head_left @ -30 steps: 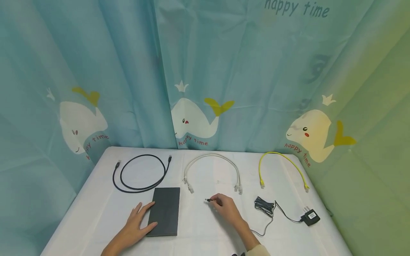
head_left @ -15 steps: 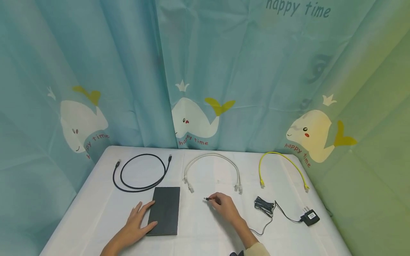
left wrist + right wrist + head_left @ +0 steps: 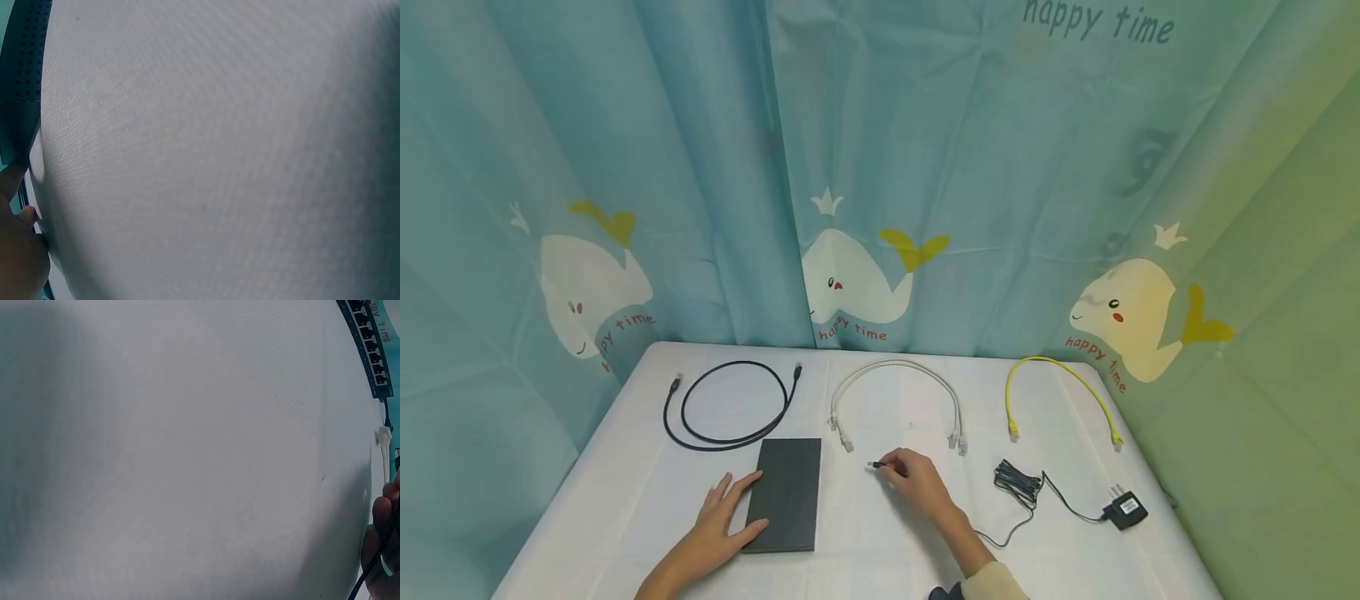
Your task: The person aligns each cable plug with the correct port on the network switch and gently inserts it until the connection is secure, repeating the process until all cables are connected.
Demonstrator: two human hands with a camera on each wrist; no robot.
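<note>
My left hand (image 3: 709,535), fingers spread, rests against the left edge of a flat black network switch (image 3: 786,493). In the right wrist view the switch's side shows a row of ports (image 3: 372,353); vent holes (image 3: 30,59) appear in the left wrist view. Between thumb and fingertips my right hand (image 3: 921,485) pinches the black barrel plug (image 3: 874,464) of a power adapter cord, to the right of the switch and apart from it. The cord (image 3: 1011,533) runs back to a tied bundle (image 3: 1018,481) and the black power adapter (image 3: 1125,509).
Across the back of the white table (image 3: 647,500) lie a coiled black network cable (image 3: 735,442), grey network cables (image 3: 898,362) and a yellow one (image 3: 1060,361). A blue-green curtain (image 3: 722,167) hangs behind the table.
My right hand has moved a little left with the plug, closer to the switch, and the cord has shifted along with it. The left hand and the switch have stayed in place.
</note>
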